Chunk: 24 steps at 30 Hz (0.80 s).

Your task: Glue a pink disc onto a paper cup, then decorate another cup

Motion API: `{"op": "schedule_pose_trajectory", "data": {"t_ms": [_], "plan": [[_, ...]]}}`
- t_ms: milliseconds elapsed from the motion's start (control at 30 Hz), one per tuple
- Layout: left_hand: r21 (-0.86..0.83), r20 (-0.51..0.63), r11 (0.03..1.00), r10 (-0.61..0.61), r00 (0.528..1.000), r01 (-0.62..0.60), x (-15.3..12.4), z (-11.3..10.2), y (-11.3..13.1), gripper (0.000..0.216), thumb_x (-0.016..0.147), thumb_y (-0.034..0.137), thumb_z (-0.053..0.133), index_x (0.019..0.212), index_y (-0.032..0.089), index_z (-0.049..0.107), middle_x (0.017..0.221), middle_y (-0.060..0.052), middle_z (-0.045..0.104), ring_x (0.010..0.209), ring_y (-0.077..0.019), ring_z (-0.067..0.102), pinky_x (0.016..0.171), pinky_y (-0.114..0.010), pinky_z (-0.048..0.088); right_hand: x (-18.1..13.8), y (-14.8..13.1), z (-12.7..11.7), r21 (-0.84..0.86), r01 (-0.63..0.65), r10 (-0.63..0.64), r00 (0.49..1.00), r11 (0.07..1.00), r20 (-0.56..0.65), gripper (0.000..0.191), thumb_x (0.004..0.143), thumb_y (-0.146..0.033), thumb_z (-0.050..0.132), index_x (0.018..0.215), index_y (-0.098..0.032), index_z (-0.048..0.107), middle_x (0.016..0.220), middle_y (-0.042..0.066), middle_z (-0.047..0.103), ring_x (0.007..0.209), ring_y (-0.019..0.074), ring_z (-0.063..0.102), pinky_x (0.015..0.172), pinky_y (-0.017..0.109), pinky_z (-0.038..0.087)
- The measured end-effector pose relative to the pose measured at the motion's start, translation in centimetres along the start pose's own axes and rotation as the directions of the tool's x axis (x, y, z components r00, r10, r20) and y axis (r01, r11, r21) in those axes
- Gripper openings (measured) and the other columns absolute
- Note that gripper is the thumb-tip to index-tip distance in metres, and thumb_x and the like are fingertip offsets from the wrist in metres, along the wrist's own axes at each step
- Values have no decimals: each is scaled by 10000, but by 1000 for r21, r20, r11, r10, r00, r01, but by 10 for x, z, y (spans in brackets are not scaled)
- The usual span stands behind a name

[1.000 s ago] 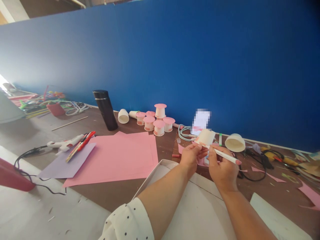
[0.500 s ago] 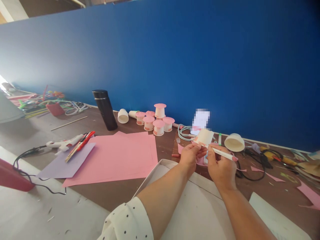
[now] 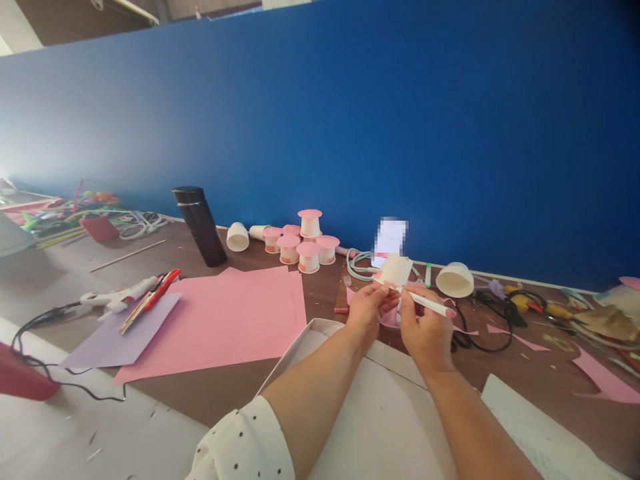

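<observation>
My left hand (image 3: 367, 309) pinches a small white paper cup (image 3: 397, 270), held tilted above the brown table. My right hand (image 3: 425, 328) grips a white pen with a pink cap (image 3: 430, 305); its tip touches the lower edge of the cup. Under both hands lies a pink paper piece (image 3: 390, 319). A group of several small cups with pink lids (image 3: 303, 244) stands behind by the blue wall.
A large pink sheet (image 3: 225, 320) and a lilac sheet (image 3: 120, 330) lie at left, with a white glue gun (image 3: 117, 295) and red-handled scissors (image 3: 150, 303). A black flask (image 3: 199, 225), an upturned white bowl (image 3: 455, 280), cables (image 3: 487, 320) and a white box lid (image 3: 350, 400) surround my hands.
The view has shifted slightly, so everything sits a little further left. Both hands keep their hold on the cup and the pen.
</observation>
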<state>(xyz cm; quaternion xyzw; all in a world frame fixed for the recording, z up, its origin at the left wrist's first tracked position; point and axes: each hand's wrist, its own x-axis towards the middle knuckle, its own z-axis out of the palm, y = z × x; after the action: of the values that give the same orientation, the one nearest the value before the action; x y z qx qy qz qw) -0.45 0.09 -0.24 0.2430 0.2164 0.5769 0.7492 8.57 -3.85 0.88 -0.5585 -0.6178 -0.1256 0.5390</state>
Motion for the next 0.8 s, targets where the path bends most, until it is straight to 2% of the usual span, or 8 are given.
{"op": "schedule_pose_trajectory", "data": {"t_ms": [433, 800], "plan": [[32, 64, 999, 21, 998, -23, 0, -2, -1, 291, 584, 247, 809, 781, 102, 651, 792, -66, 661, 761, -144, 635, 854, -303, 461, 0, 0, 0, 22, -43, 43, 999, 999, 4, 202, 870, -318, 511, 929, -170, 635, 925, 93, 684, 819, 192, 632, 737, 313, 504], [17, 38, 999, 43, 998, -44, 4, -4, -6, 282, 571, 229, 815, 763, 95, 657, 761, -49, 644, 723, -128, 621, 831, -306, 479, 0, -3, -2, 43, -59, 57, 998, 997, 33, 200, 871, -321, 510, 927, -173, 632, 927, 89, 683, 852, 199, 630, 736, 318, 502]]}}
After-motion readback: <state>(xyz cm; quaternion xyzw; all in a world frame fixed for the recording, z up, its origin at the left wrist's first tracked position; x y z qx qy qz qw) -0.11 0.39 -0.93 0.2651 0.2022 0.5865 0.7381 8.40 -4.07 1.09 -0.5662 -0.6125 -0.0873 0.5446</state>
